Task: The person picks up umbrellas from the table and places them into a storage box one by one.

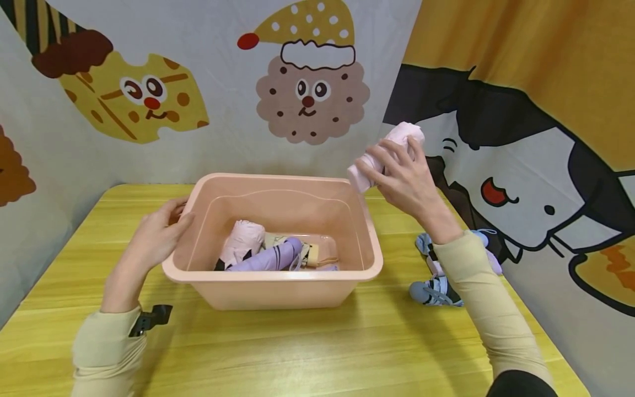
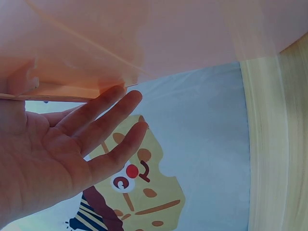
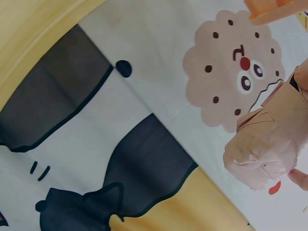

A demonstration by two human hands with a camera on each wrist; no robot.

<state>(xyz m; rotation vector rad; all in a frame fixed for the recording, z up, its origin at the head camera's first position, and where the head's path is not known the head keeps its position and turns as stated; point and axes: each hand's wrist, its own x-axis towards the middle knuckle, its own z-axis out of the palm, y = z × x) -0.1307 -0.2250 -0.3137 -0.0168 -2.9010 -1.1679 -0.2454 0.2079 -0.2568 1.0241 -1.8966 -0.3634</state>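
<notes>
My right hand (image 1: 408, 179) grips a folded pale pink umbrella (image 1: 408, 134), raised and tilted beyond the right rim of a peach plastic basin (image 1: 283, 292). One end of this umbrella shows in the right wrist view, with only fingertips (image 3: 299, 178) at the frame's edge. At the basin's left rim, my left hand (image 1: 155, 236) holds on with thumb above and fingers on the outer side; in the left wrist view its fingers (image 2: 108, 130) reach beneath the rim. Inside the basin lie a folded pink umbrella (image 1: 243, 242), a folded purple umbrella (image 1: 270, 256) and a partly hidden cream-yellow item (image 1: 311, 255).
Right of the basin, several folded umbrellas lie on the wood-grain table (image 1: 297, 353), among them a blue-grey one (image 1: 434, 290); my right forearm partly covers them. A printed cloth (image 1: 223, 154) hangs behind the table and along its sides.
</notes>
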